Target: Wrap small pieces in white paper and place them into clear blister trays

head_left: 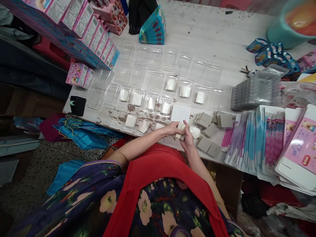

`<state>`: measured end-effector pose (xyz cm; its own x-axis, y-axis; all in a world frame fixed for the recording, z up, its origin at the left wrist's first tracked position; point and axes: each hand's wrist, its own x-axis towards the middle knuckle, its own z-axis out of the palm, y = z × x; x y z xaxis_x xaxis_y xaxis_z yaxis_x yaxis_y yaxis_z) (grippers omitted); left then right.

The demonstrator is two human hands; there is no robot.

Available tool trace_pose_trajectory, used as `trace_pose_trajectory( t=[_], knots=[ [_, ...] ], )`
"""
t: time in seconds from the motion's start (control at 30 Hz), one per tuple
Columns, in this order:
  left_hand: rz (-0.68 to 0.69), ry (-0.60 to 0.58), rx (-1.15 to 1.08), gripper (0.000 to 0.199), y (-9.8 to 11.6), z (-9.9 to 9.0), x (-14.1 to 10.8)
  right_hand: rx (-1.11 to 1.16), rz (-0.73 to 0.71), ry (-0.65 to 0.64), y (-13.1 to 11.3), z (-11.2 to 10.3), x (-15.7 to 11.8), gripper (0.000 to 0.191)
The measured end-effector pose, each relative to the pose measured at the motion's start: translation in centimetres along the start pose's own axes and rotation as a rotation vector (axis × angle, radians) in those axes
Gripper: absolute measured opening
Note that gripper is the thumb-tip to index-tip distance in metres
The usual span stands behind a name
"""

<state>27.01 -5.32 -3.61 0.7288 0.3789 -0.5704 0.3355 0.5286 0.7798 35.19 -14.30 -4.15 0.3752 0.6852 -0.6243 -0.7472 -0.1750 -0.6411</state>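
Near the table's front edge, my left hand (173,128) and my right hand (188,137) meet around a small cream-white packet (180,130), both with fingers closed on it. Just behind them lies a flat white square (180,114). A white round piece (195,132) rests right beside my right hand. Several clear plastic trays stand in rows on the table; some hold a white packet, such as one tray (166,107). Loose white packets (130,120) lie along the front edge to the left of my hands. Grey card pieces (204,119) lie in small piles to the right.
Stacked pink boxes (91,31) rise at the back left, with a black holder (77,105) nearer the front. On the right are nested clear trays (256,87), upright printed cartons (266,141) and a teal bucket (283,31). Blue folded packs (153,29) stand at the back.
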Motion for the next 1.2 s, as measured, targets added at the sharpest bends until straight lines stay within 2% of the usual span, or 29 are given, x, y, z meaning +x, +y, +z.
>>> trace_pose_trajectory(
  t=[0.13, 0.27, 0.37, 0.53, 0.6, 0.67, 0.83, 1.0, 1.1, 1.2],
  knots=[
    [0.040, 0.047, 0.124, 0.025, 0.7, 0.3, -0.7, -0.070, -0.037, -0.059, -0.7, 0.3, -1.0, 0.069],
    [0.059, 0.176, 0.279, 0.014, 1.1, 0.8, -0.9, -0.149, -0.087, -0.076, -1.0, 0.8, -1.7, 0.081],
    [-0.001, 0.222, 0.148, 0.014, 0.8, 0.9, -0.5, -0.107, -0.060, -0.094, -1.2, 0.8, -1.7, 0.079],
    [-0.097, 0.189, -0.164, 0.020, 0.6, -0.3, 0.1, 0.110, 0.103, -0.097, -2.4, -0.2, -1.2, 0.044],
    [-0.140, 0.178, -0.203, 0.019, 0.6, -0.8, 0.2, 0.143, 0.160, -0.086, -2.7, -0.5, -1.1, 0.039],
    [-0.140, 0.191, -0.191, 0.018, 0.4, -0.7, 0.3, 0.124, 0.168, -0.050, -2.7, -0.3, -1.1, 0.042],
    [-0.063, 0.219, -0.067, 0.017, -0.3, 0.2, 0.1, -0.049, 0.106, 0.041, -1.7, 0.8, -1.0, 0.072],
    [-0.089, 0.231, -0.248, 0.024, 0.2, -0.8, 0.2, 0.057, 0.156, -0.057, -2.8, -0.2, -1.0, 0.058],
    [-0.094, 0.132, -0.374, 0.031, 0.1, -1.7, 0.4, 0.117, 0.176, -0.075, -3.3, -1.2, -1.1, 0.050],
    [-0.028, 0.056, -0.434, 0.034, -0.6, -1.7, 0.6, 0.040, 0.203, -0.101, -3.1, -1.8, -1.3, 0.045]
  ],
)
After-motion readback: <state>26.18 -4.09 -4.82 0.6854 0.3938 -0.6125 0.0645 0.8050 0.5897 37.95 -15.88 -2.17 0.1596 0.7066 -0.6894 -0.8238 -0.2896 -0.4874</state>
